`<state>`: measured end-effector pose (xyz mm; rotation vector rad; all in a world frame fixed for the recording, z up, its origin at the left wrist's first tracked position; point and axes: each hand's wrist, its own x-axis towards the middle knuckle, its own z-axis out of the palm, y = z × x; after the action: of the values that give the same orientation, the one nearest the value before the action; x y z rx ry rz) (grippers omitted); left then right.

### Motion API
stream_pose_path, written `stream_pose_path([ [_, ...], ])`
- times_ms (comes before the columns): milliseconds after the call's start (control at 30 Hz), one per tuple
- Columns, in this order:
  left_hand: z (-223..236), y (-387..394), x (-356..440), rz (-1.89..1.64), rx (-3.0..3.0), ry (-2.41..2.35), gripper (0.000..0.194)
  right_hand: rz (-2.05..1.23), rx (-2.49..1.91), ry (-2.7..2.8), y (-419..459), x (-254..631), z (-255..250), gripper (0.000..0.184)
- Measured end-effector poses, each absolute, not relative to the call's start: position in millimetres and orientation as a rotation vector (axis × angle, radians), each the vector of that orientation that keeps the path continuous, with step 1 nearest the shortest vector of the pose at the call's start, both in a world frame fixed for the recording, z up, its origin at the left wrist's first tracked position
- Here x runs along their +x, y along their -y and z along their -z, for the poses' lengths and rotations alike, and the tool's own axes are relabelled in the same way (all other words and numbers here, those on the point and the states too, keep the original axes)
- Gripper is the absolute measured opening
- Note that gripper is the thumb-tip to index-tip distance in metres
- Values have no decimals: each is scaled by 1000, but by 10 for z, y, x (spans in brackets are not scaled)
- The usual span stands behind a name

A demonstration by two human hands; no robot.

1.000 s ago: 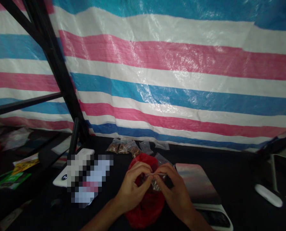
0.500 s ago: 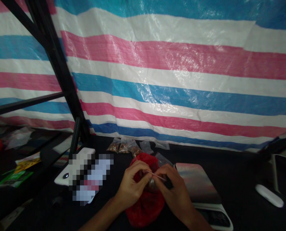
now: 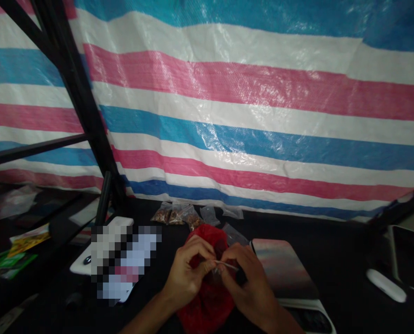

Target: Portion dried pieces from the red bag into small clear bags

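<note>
My left hand (image 3: 188, 278) and my right hand (image 3: 247, 278) meet over a red plastic bag (image 3: 207, 301) on the dark table. Both pinch the top edge of a small clear packet (image 3: 224, 266) between fingertips, left hand at its left end, right hand at its right end. The packet's contents are hard to make out in the dim light. Behind the red bag lie several small clear packets (image 3: 179, 215) holding brown bits, plus a few that look empty.
A digital scale (image 3: 287, 273) with a shiny platform sits just right of my hands. A white device (image 3: 88, 260) lies to the left, partly blurred out. A white oblong object (image 3: 384, 285) rests far right. A striped tarp (image 3: 249, 116) hangs behind; a black frame (image 3: 78, 97) stands left.
My hands have shifted slightly left and down with the packet, and the pinched top edge now tilts down to the right. The view dipped a little.
</note>
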<state>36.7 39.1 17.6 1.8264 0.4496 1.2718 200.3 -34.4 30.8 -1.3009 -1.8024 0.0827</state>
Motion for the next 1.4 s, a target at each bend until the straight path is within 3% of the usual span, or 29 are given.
stream_pose_path([
  [67,-180,-393,356,-1292,1845,-474,20,-36,-1319,1739,321,2059,-310,13],
  [367,-103,-540,311,-1441,1728,-904,29,151,-1469,1285,159,2439,-383,14],
  [700,-114,-605,301,-1528,1727,-1054,30,104,-1534,1337,156,2597,-395,18],
  [867,-21,-706,283,-1543,1802,-1188,25,86,-1882,1695,-168,2644,-319,31],
  [967,18,-699,321,-1353,1833,-1080,28,74,-1965,1874,-380,2579,-328,39],
  [1067,27,-646,381,-1169,1853,-888,32,48,-1983,1975,-498,2516,-457,32],
  [1267,6,-577,415,-1011,1899,-653,18,155,-1991,1978,-614,2112,-873,23],
  [1400,-26,-557,399,-1031,1869,-538,28,120,-1901,2078,-769,1578,-881,20],
])
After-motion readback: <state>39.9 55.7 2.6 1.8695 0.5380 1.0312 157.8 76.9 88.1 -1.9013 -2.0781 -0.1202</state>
